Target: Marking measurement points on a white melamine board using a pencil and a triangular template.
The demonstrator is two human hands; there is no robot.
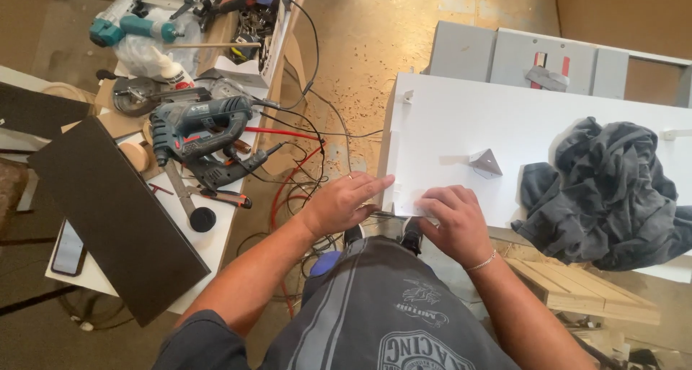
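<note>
Phone [69,249]: lies at the near left corner of the left surface [216,244], close to the rim; a knock from the dark board [115,211] beside it could likely send it to the floor.
Dark board: rests slanted over the left surface with its near end past the rim; I judge it could tip if leaned on.
Jigsaw [198,125]: sits among a drill [133,25], glue bottle [169,67] and loose tools; a snagged cord might drag it off.
Cables [295,175]: red and black loops hang between the two surfaces and trail near the person's feet; a likely trip or tangle.
Left hand [342,201]: flat, fingers together and stretched out, tips touching the left edge of the white panel [504,118]; it grips nothing. Pressed against a sharp edge, the fingers could slip or get nicked.
White panel: lies flat on the right surface, its near left corner under both hands; the corner overhangs, so a hard push may shift it.
Right hand [453,222]: curled, fingers pressing down on the panel's near edge; whether it pinches something small I cannot tell.
Bracket [486,162]: small grey piece loose on the panel, just beyond the right hand; a jolt could slide it off.
Grey cloth [605,190]: heaped on the panel's right part, draping over the near rim; it may pull down or hide small parts.
</note>
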